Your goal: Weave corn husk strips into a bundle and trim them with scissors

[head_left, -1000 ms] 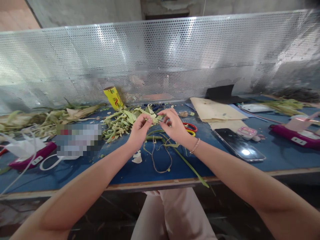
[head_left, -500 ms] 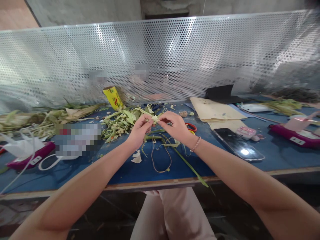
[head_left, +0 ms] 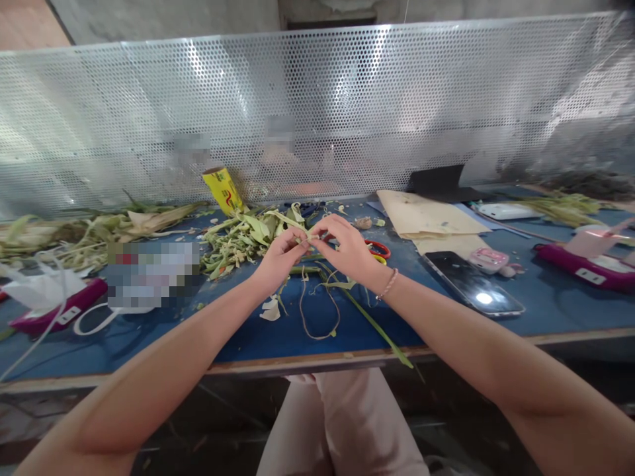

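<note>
Over the middle of the blue table, my left hand [head_left: 282,256] and my right hand [head_left: 347,250] meet fingertip to fingertip. Both pinch a small pale green strip of plant [head_left: 311,235], mostly covered by the fingers. Just behind my left hand lies a heap of green stems and leaves [head_left: 231,250]. Below my hands are a thin string loop [head_left: 320,337] and a long green stalk [head_left: 380,330] reaching past the table edge. Beside my right hand, red and yellow handles [head_left: 381,250] show partly. A white scrap [head_left: 270,309] sits under my left wrist.
A perforated metal screen [head_left: 322,92] closes off the back. Leftward are dry husks [head_left: 143,225], a yellow tube [head_left: 223,190] and a purple tissue box [head_left: 86,299]. Rightward lie brown paper [head_left: 431,215], a phone [head_left: 471,284], a pink case [head_left: 489,260] and another purple box [head_left: 578,264].
My fingers have drawn closer around the plant piece, and less of its pale part shows. The right hand has shifted slightly up. Things on the table stay put.
</note>
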